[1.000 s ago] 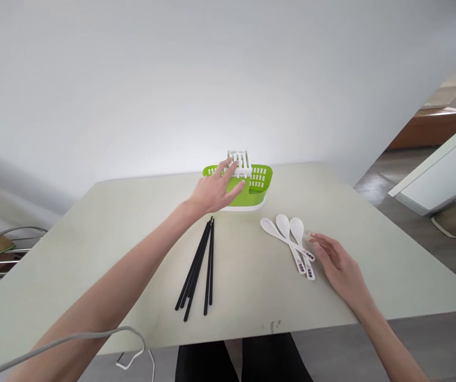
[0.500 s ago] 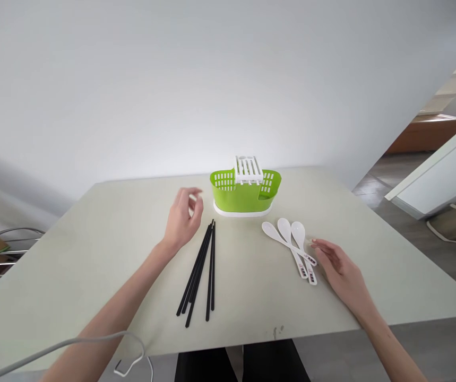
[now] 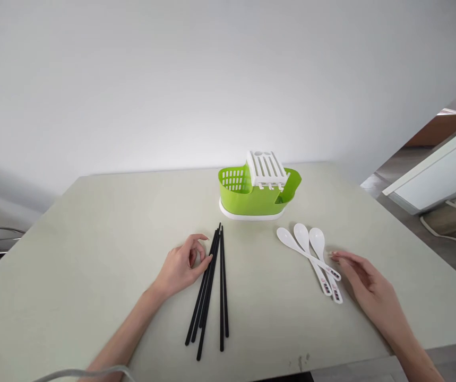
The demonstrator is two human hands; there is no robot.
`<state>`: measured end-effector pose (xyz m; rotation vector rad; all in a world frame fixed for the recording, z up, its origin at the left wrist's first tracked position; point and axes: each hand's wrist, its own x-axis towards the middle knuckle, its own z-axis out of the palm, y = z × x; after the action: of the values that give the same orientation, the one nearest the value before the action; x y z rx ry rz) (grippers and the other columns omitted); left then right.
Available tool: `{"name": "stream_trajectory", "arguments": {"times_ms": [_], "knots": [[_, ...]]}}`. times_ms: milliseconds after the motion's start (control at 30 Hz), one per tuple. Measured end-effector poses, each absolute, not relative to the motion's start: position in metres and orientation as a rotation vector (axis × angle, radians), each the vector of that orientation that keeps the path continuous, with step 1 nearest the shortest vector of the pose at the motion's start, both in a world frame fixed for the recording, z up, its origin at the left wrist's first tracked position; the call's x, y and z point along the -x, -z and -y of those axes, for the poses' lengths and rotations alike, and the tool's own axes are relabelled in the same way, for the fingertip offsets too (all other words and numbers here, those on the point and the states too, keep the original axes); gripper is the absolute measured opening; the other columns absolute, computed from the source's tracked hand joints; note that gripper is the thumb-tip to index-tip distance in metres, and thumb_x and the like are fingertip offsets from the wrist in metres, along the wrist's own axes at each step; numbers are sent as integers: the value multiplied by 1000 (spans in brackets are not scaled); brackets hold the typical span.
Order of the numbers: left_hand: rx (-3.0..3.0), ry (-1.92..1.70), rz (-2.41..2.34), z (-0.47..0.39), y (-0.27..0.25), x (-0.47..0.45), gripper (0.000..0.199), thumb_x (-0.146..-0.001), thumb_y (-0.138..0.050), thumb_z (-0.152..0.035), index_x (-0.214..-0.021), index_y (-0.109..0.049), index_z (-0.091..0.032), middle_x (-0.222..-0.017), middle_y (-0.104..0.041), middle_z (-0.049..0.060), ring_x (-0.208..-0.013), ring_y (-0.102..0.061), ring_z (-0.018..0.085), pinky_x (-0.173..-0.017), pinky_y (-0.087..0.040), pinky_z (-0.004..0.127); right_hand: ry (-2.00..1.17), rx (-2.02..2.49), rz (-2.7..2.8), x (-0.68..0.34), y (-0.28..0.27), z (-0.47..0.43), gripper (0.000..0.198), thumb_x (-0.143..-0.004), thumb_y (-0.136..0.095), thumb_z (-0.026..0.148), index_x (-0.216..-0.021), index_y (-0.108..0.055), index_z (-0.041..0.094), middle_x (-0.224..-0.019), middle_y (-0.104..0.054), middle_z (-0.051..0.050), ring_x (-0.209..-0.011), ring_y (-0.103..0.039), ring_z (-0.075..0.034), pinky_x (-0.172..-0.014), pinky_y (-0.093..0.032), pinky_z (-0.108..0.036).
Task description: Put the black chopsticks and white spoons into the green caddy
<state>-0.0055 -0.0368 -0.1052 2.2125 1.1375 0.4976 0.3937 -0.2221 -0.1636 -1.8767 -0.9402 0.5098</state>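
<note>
I see the left hand [image 3: 180, 268] low over the table [image 3: 132, 212], thumb and forefinger spread apart at the black chopsticks [image 3: 207, 289]; the other fingers curl inward. The thumb tip comes right up to the chopsticks, but from here I cannot tell whether it touches them. They lie in a narrow fan, upper ends bunched together, six lower ends spreading toward me, two of them a little to the right of the rest.

On my other side, the right hand [image 3: 371, 292] sits just beside three white spoons [image 3: 311, 258], fingers loosely bent and thumb a little apart from them. The spoons lie with bowls pointing away from me, one handle crossing over the other two. My two hands are well apart.

Beyond both groups, near the wall [image 3: 212, 79], I have the green basket [image 3: 247, 204] standing upright on its white base [image 3: 251, 216], a slotted white rack [image 3: 269, 168] across its middle. A grey cable [image 3: 96, 371] crosses the left forearm.
</note>
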Motion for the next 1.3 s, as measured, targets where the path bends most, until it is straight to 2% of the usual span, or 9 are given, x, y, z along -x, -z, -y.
{"name": "stream_trajectory", "arguments": {"times_ms": [233, 500, 733, 800, 967, 1133, 1300], "knots": [[-2240, -464, -1140, 35, 105, 7, 37, -96, -58, -35, -131, -47, -29, -84, -66, -6, -57, -50, 13, -64, -49, 30, -491, 1941, 879, -394, 166, 221, 38, -91, -62, 64, -109, -74, 33, -117, -79, -4, -120, -70, -33, -106, -56, -48], [-2230, -453, -1161, 32, 103, 5, 39, -95, -56, -38, -133, -47, -29, -86, -67, -4, -58, -49, 13, -65, -51, 30, -474, 1890, 901, -391, 164, 220, 38, -96, -61, 60, -113, -73, 29, -120, -78, -6, -118, -71, -30, -102, -57, -42], [-2196, -422, -1144, 23, 89, 15, 53, -94, -57, -45, -142, -41, -29, -91, -67, -1, -70, -60, 17, -71, -55, 33, -490, 1801, 900, -392, 162, 219, 38, -98, -59, 59, -114, -71, 27, -119, -78, -9, -116, -72, -29, -99, -59, -43], [-2264, -383, -1224, 24, 81, 21, 52, -91, -58, -51, -135, -43, -28, -95, -68, 1, -77, -64, 19, -73, -55, 35, -493, 1781, 898, -393, 162, 219, 37, -98, -60, 58, -115, -71, 27, -120, -77, -8, -116, -71, -29, -101, -58, -44], [-2369, -85, -1551, 36, 63, 36, 44, -84, -59, -66, -98, -59, -24, -99, -72, 10, -88, -70, 30, -72, -54, 41, -493, 1734, 929, -396, 166, 219, 38, -99, -59, 58, -117, -69, 26, -122, -76, -10, -116, -71, -29, -101, -57, -46], [-2449, 126, -1782, 46, 51, 31, 32, -82, -56, -52, -88, -69, -23, -98, -77, 13, -88, -73, 34, -72, -52, 42, -478, 1714, 958, -400, 170, 218, 38, -99, -58, 59, -117, -69, 27, -123, -76, -10, -114, -71, -28, -102, -56, -47], [-2518, 209, -1866, 40, 45, 21, 25, -80, -55, -42, -71, -69, -23, -72, -71, 12, -71, -70, 31, -66, -46, 38, -475, 1705, 999, -402, 172, 218, 38, -100, -57, 58, -117, -68, 26, -124, -75, -10, -114, -71, -28, -102, -55, -47]]}}
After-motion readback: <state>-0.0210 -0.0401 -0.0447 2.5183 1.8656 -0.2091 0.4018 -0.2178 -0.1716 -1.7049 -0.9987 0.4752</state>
